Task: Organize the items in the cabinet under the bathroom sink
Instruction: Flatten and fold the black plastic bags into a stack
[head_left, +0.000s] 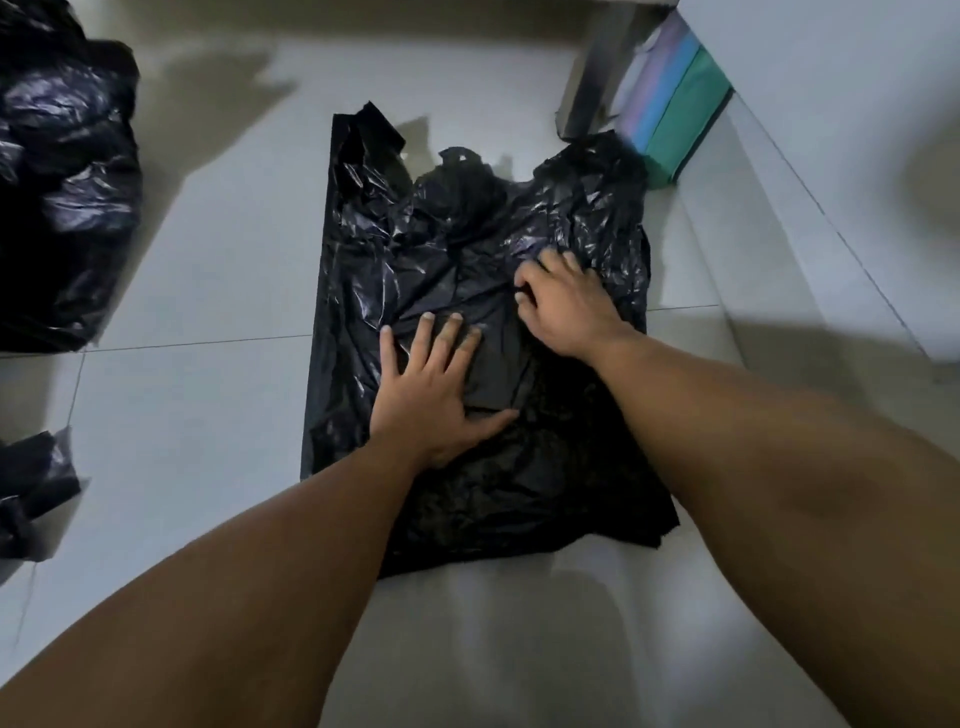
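Head view: black bag (415, 260) lies lengthwise away, handles far; left hand (431, 395) presses flat, right hand (566, 306) pinches it

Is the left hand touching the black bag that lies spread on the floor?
Touching. The head view shows the left hand lying flat on the black bag, palm and straight fingers pressed on the plastic, no gap.

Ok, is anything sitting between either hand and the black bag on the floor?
Nothing visible. The left hand lies flat on the black bag, fingers spread; the right hand rests on it with fingers curled, whether pinching is unclear. The other bag pile and coloured box lie off to the sides.
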